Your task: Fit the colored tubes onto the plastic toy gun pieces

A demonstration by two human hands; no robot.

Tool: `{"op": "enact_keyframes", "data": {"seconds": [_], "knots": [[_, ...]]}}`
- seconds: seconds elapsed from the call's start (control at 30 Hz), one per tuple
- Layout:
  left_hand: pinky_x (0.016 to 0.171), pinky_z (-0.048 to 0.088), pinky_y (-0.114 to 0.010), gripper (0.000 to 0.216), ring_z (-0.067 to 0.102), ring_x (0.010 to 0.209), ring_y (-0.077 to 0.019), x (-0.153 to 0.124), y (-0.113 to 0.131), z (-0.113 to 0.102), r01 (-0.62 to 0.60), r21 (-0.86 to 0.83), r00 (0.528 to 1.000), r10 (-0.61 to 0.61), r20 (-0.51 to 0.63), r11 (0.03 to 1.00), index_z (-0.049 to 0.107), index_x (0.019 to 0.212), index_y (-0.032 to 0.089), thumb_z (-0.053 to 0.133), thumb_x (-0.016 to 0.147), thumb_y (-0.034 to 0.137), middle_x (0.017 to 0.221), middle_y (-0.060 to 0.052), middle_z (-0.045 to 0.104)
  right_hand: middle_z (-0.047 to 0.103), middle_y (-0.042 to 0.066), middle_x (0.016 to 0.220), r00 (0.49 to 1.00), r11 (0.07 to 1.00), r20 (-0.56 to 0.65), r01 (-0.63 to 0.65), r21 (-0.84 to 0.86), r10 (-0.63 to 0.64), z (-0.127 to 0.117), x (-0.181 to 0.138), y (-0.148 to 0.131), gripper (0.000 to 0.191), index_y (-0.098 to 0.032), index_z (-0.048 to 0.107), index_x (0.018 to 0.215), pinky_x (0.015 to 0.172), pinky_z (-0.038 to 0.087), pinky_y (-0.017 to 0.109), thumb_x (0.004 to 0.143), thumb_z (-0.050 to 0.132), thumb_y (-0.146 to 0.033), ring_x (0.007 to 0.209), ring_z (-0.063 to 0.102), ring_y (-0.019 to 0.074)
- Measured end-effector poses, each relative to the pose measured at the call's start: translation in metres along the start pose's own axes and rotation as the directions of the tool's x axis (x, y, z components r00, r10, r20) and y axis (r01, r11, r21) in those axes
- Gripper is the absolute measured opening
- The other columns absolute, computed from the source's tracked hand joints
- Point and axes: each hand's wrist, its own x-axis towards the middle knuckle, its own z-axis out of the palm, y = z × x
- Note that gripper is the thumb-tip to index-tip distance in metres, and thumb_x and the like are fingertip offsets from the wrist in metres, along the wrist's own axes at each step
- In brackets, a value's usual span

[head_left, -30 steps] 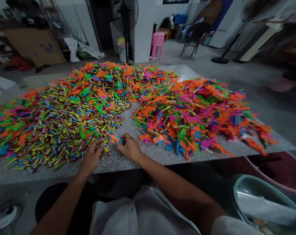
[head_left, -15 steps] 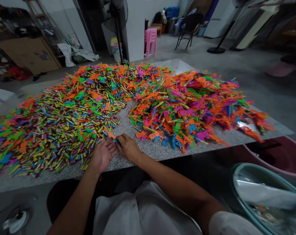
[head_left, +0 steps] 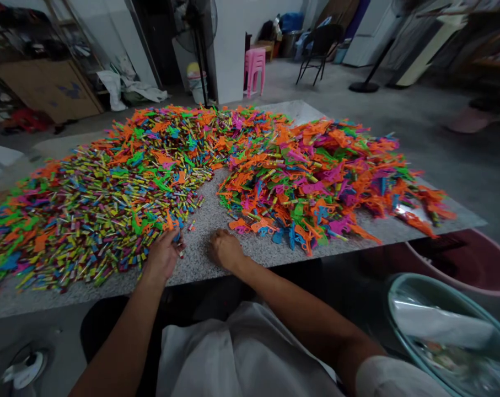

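Now your left hand [head_left: 164, 256] is parting from your right hand [head_left: 226, 251], pinching an orange-and-blue piece [head_left: 170, 221] beside the heap [head_left: 105, 201] on its left, while the right is curling on the table [head_left: 198, 242], contents hidden, so paired handling is seemingly pausing.

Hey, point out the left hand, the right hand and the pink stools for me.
Left hand [head_left: 164, 255]: head view, middle of the hand.
Right hand [head_left: 227, 251]: head view, back of the hand.
Pink stools [head_left: 256, 62]: head view, upper part of the stack.
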Motion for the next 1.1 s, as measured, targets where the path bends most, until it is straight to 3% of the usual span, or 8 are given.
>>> {"op": "enact_keyframes", "data": {"seconds": [0.17, 0.27, 0.4, 0.53, 0.67, 0.77, 0.87, 1.1], "knots": [[0.052, 0.046, -0.02, 0.038, 0.056, 0.059, -0.0083, -0.007, -0.002, -0.002, -0.064, 0.002, 0.998, 0.064, 0.02, 0.998, 0.067, 0.081, 0.017, 0.094, 0.06, 0.032, 0.072, 0.002, 0.065, 0.077, 0.012, 0.1, 0.969, 0.9, -0.032, -0.216, 0.379, 0.246, -0.011, 0.007, 0.006, 0.018, -0.014, 0.077, 0.096, 0.085, 0.052, 0.03, 0.095, 0.063, -0.026, 0.095, 0.071, 0.0235], [0.053, 0.047, -0.021, 0.042, 0.059, 0.062, -0.0103, -0.013, -0.007, 0.004, -0.053, 0.014, 0.998, 0.053, 0.019, 0.999, 0.069, 0.087, 0.017, 0.095, 0.059, 0.034, 0.075, 0.001, 0.068, 0.07, 0.003, 0.077, 0.931, 0.533, -0.016, -0.195, 0.823, 0.365, -0.019, 0.013, -0.002, 0.028, -0.016, 0.073, 0.088, 0.063, 0.047, 0.025, 0.096, 0.061, -0.04, 0.067, 0.062, 0.0155], [0.055, 0.046, -0.021, 0.046, 0.06, 0.063, -0.0102, -0.021, -0.019, 0.019, -0.011, -0.035, 0.997, 0.014, 0.079, 0.999, 0.07, 0.094, 0.018, 0.095, 0.059, 0.034, 0.079, 0.002, 0.07, 0.064, -0.002, 0.069, 0.953, 0.106, 0.048, -0.083, 0.991, 0.298, -0.023, 0.013, -0.021, 0.031, -0.016, 0.072, 0.095, 0.049, 0.042, 0.023, 0.089, 0.067, -0.046, 0.054, 0.052, 0.0113], [0.056, 0.047, -0.022, 0.046, 0.061, 0.062, -0.0107, -0.023, -0.024, 0.027, -0.03, -0.056, 0.997, 0.035, 0.075, 0.998, 0.07, 0.09, 0.018, 0.096, 0.057, 0.034, 0.079, 0.001, 0.072, 0.072, 0.001, 0.079, 0.993, 0.2, 0.008, -0.031, 0.979, 0.114, -0.025, 0.008, -0.024, 0.026, -0.016, 0.076, 0.095, 0.061, 0.05, 0.024, 0.086, 0.073, -0.041, 0.068, 0.063, 0.0131], [0.057, 0.049, -0.023, 0.05, 0.066, 0.066, -0.0118, -0.021, -0.02, 0.022, -0.033, -0.042, 0.999, 0.033, -0.011, 0.999, 0.073, 0.093, 0.017, 0.097, 0.053, 0.033, 0.088, -0.001, 0.076, 0.069, 0.0, 0.082, 0.917, 0.399, -0.22, 0.075, 0.914, 0.332, -0.032, 0.009, -0.015, 0.021, -0.019, 0.077, 0.092, 0.071, 0.051, 0.026, 0.08, 0.078, -0.036, 0.078, 0.062, 0.0151], [0.059, 0.05, -0.022, 0.05, 0.067, 0.069, -0.011, -0.02, -0.017, 0.021, -0.051, -0.064, 0.998, 0.049, -0.031, 0.997, 0.074, 0.093, 0.018, 0.099, 0.053, 0.033, 0.093, -0.001, 0.077, 0.061, -0.004, 0.07, 0.882, 0.227, -0.187, 0.094, 0.969, 0.433, -0.033, 0.01, -0.014, 0.023, -0.021, 0.069, 0.093, 0.057, 0.048, 0.026, 0.086, 0.071, -0.043, 0.059, 0.054, 0.0127], [0.061, 0.051, -0.023, 0.049, 0.068, 0.072, -0.0124, -0.022, -0.017, 0.023, -0.053, -0.057, 0.999, 0.052, -0.015, 0.997, 0.074, 0.091, 0.017, 0.1, 0.054, 0.034, 0.091, -0.002, 0.077, 0.065, -0.005, 0.073, 0.924, -0.007, -0.112, 0.124, 0.992, 0.366, -0.03, 0.007, -0.022, 0.025, -0.022, 0.06, 0.095, 0.049, 0.048, 0.026, 0.086, 0.069, -0.043, 0.051, 0.055, 0.0115], [0.063, 0.051, -0.023, 0.046, 0.067, 0.07, -0.0121, -0.022, -0.019, 0.025, -0.078, -0.065, 0.997, 0.079, -0.001, 0.995, 0.076, 0.089, 0.017, 0.101, 0.056, 0.037, 0.085, -0.002, 0.076, 0.071, -0.002, 0.079, 0.966, -0.086, -0.074, 0.098, 0.992, 0.246, -0.02, 0.001, -0.029, 0.034, -0.018, 0.069, 0.108, 0.053, 0.052, 0.024, 0.083, 0.074, -0.04, 0.056, 0.061, 0.0103]]}}
